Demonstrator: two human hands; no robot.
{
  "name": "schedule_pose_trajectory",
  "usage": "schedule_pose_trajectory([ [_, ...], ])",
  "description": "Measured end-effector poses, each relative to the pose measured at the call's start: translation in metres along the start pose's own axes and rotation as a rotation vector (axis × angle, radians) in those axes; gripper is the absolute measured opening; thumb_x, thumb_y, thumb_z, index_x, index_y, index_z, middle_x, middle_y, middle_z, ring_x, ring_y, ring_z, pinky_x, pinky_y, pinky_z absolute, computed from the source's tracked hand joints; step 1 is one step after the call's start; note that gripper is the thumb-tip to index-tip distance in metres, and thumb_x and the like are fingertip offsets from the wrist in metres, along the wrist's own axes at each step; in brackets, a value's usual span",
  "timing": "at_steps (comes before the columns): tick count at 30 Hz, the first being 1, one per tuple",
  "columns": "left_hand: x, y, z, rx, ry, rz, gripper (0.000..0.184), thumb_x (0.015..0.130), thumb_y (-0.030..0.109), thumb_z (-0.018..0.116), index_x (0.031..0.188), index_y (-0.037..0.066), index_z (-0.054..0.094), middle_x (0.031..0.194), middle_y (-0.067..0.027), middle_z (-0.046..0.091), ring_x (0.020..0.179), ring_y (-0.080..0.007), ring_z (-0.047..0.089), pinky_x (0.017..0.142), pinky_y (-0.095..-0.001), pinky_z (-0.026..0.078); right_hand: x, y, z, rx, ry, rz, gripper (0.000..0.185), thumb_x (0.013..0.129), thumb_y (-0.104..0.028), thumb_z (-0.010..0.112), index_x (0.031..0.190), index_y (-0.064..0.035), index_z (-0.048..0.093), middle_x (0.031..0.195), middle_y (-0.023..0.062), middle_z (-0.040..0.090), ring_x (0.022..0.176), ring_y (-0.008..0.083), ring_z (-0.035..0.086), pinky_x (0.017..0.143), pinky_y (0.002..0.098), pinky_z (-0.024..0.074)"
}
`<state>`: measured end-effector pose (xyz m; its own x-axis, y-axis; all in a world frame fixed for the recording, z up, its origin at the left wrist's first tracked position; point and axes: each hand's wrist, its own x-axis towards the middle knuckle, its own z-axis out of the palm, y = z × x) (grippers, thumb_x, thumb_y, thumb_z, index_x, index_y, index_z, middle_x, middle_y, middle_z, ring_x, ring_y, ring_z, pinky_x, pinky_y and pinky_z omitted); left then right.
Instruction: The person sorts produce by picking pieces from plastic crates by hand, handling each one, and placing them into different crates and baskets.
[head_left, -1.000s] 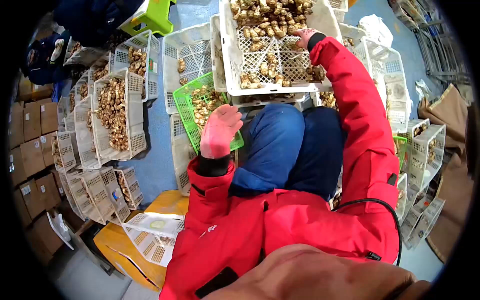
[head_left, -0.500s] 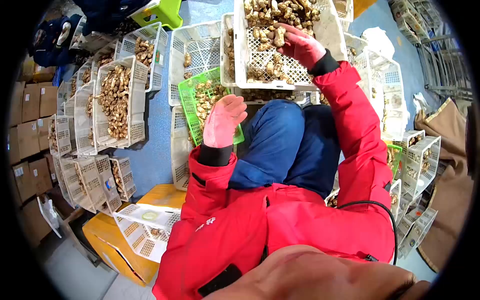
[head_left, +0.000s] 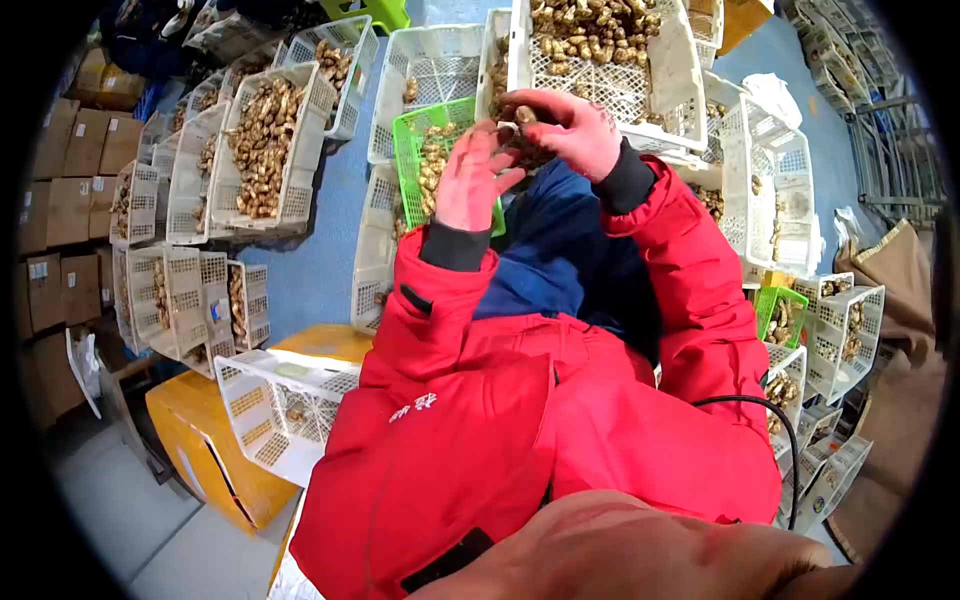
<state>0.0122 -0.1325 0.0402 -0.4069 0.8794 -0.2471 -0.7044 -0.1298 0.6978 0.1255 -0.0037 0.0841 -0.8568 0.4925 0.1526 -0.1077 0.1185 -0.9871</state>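
Brown-and-cream mushroom-like pieces [head_left: 592, 38] lie heaped in the far part of a large white crate [head_left: 672, 85] in front of my knees. My right hand [head_left: 572, 132] is closed around one such piece [head_left: 525, 115], whose pale end shows between thumb and fingers. Close beside it, my left hand [head_left: 470, 180] has its fingers apart, palm turned toward the right hand, with nothing seen in it. Under and behind the left hand is a green basket [head_left: 407, 160] holding more pieces. Dark pieces show between the two hands, partly hidden by the fingers.
White crates of similar pieces [head_left: 265, 140] stand at the left, and more crates [head_left: 785, 200] at the right. A yellow box [head_left: 215, 440] bears a white crate [head_left: 260, 400] at lower left. Cardboard boxes [head_left: 85, 145] are stacked far left. Brown cloth [head_left: 895, 400] lies far right.
My right hand has come from the white crate toward my left hand, bringing a piece picked up there. My left hand has shifted up slightly, and the view has tilted.
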Motion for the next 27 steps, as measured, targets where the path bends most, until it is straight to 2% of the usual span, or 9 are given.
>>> schedule_pose_trajectory([
  [2, 0.004, -0.006, -0.002, 0.033, -0.034, 0.123, 0.042, 0.088, 0.026, 0.050, 0.122, 0.005, 0.040, 0.110, -0.0104, 0.052, 0.087, -0.0205, 0.056, 0.076, -0.0349, 0.047, -0.003, 0.003, 0.018, -0.392, -0.037, -0.140, 0.039, 0.076, -0.005, 0.056, 0.114, -0.0067, 0.053, 0.092, 0.0091, 0.061, 0.082, 0.0153, 0.061, 0.072, 0.0284, 0.0482],
  [4, 0.003, -0.004, -0.005, -0.038, 0.012, 0.102, 0.029, 0.088, 0.019, 0.050, 0.114, 0.006, 0.047, 0.102, -0.0075, 0.057, 0.083, -0.0174, 0.057, 0.074, -0.0325, 0.048, -0.007, -0.001, 0.027, -0.418, 0.003, -0.161, 0.040, 0.076, -0.006, 0.057, 0.116, -0.0051, 0.052, 0.097, 0.0085, 0.061, 0.090, 0.0153, 0.059, 0.078, 0.0276, 0.0465],
  [7, 0.006, -0.006, -0.018, -0.230, -0.003, 0.073, 0.021, 0.087, 0.015, 0.050, 0.107, 0.008, 0.052, 0.099, -0.0070, 0.059, 0.083, -0.0159, 0.058, 0.073, -0.0312, 0.048, -0.013, 0.013, 0.027, 0.102, 0.060, 0.050, 0.043, 0.078, -0.008, 0.059, 0.119, -0.0007, 0.048, 0.111, 0.0066, 0.055, 0.100, 0.0128, 0.052, 0.088, 0.0262, 0.0409],
  [10, 0.017, -0.014, -0.023, -0.161, 0.041, 0.029, 0.025, 0.088, 0.019, 0.049, 0.110, 0.009, 0.049, 0.100, -0.0067, 0.056, 0.088, -0.0183, 0.056, 0.078, -0.0335, 0.047, -0.014, 0.030, 0.029, 0.038, 0.139, 0.099, 0.039, 0.077, -0.004, 0.054, 0.116, -0.0011, 0.051, 0.106, 0.0073, 0.059, 0.095, 0.0113, 0.053, 0.084, 0.0240, 0.0415],
  [16, 0.010, -0.001, -0.012, -0.004, 0.161, -0.003, 0.027, 0.090, 0.024, 0.047, 0.107, 0.004, 0.049, 0.094, -0.0090, 0.057, 0.079, -0.0180, 0.056, 0.074, -0.0344, 0.049, -0.006, 0.034, 0.011, -0.069, -0.052, 0.025, 0.035, 0.080, -0.002, 0.052, 0.116, -0.0006, 0.052, 0.108, 0.0070, 0.058, 0.098, 0.0120, 0.053, 0.086, 0.0246, 0.0416],
  [17, 0.011, -0.004, -0.018, -0.001, 0.118, 0.011, 0.027, 0.089, 0.022, 0.049, 0.109, 0.004, 0.048, 0.098, -0.0102, 0.057, 0.087, -0.0198, 0.056, 0.078, -0.0360, 0.048, -0.006, 0.029, 0.010, -0.141, -0.028, 0.035, 0.037, 0.080, -0.002, 0.052, 0.117, -0.0008, 0.050, 0.110, 0.0072, 0.057, 0.098, 0.0128, 0.053, 0.086, 0.0250, 0.0417],
  [21, 0.014, -0.016, -0.013, -0.235, -0.088, 0.064, 0.026, 0.089, 0.015, 0.048, 0.113, 0.007, 0.046, 0.110, -0.0114, 0.054, 0.099, -0.0233, 0.054, 0.087, -0.0369, 0.044, -0.007, 0.026, 0.017, 0.309, 0.022, 0.128, 0.046, 0.082, -0.011, 0.057, 0.125, -0.0019, 0.042, 0.111, 0.0076, 0.055, 0.098, 0.0127, 0.052, 0.086, 0.0255, 0.0405],
  [25, 0.008, -0.013, -0.004, -0.191, -0.079, 0.008, 0.035, 0.089, 0.024, 0.047, 0.120, 0.009, 0.044, 0.122, -0.0069, 0.047, 0.110, -0.0232, 0.046, 0.094, -0.0393, 0.038, -0.007, 0.048, 0.017, 0.522, 0.166, 0.154, 0.047, 0.082, -0.014, 0.056, 0.126, -0.0018, 0.041, 0.109, 0.0071, 0.056, 0.094, 0.0117, 0.053, 0.082, 0.0231, 0.0413],
  [27, 0.009, -0.005, -0.008, -0.157, -0.048, 0.134, 0.043, 0.087, 0.030, 0.048, 0.125, 0.013, 0.039, 0.131, -0.0053, 0.037, 0.118, -0.0264, 0.038, 0.094, -0.0500, 0.036, -0.004, 0.045, 0.010, 0.453, 0.207, 0.164, 0.047, 0.081, -0.014, 0.056, 0.125, -0.0007, 0.042, 0.105, 0.0076, 0.057, 0.093, 0.0108, 0.054, 0.079, 0.0221, 0.0424],
])
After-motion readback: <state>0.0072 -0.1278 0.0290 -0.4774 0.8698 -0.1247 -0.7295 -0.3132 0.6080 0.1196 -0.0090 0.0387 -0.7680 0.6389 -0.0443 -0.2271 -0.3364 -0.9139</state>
